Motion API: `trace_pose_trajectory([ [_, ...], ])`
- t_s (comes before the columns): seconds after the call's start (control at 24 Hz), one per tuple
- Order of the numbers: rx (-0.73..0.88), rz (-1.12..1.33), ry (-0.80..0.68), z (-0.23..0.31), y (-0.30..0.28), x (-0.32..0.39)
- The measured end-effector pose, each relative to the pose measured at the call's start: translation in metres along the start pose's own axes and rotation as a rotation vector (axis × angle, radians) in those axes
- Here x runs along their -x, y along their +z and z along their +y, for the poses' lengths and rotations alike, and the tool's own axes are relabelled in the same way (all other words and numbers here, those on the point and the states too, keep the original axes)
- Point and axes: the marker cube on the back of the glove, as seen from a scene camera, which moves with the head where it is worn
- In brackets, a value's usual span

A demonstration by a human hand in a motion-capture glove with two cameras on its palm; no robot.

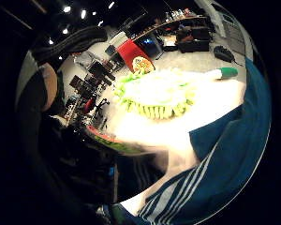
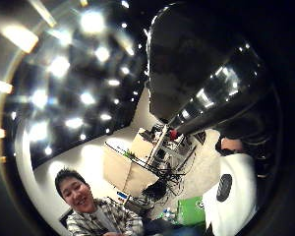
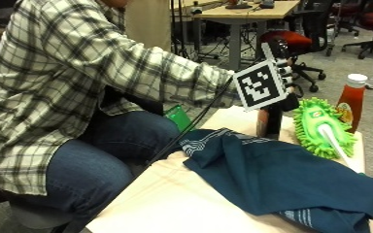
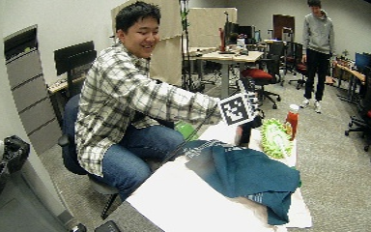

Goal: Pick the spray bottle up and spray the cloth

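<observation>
The spray bottle [image 3: 268, 121], dark and upright, is seen standing on the counter [image 3: 174, 194] at its far end, just beside the green fluffy duster [image 3: 321, 125], with the red sauce bottle [image 3: 351, 102] beyond. The gloved right hand [image 3: 283, 77] is placed at the top of the bottle, and in the thumb side palm view a dark, glossy shape fills much of the picture, so the bottle is judged to be close against the palm; whether the fingers are curled round it cannot be told, since they are hidden behind the marker. The step in hand is judged to be the pick-up: the base appears to rest on the counter, so lifting is not yet done. The blue cloth [image 3: 290, 179] is spread in folds over the nearer part of the counter, just beside the bottle. For the next move, a grasp at the neck with a finger on the trigger would be called for, then the nozzle would have to be turned toward the cloth.
</observation>
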Motion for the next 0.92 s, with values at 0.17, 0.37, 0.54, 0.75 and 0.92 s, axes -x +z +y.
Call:
trace_pose_trajectory([
  [0.17,-0.001,-0.006,-0.009,0.002,0.003,-0.004],
  [0.37,-0.001,0.010,-0.009,0.006,0.004,-0.008],
  [0.54,0.026,0.028,0.034,0.014,0.004,-0.011],
  [0.75,0.062,0.064,0.081,0.026,0.003,-0.012],
  [0.92,0.097,0.109,0.114,0.033,-0.005,-0.010],
])
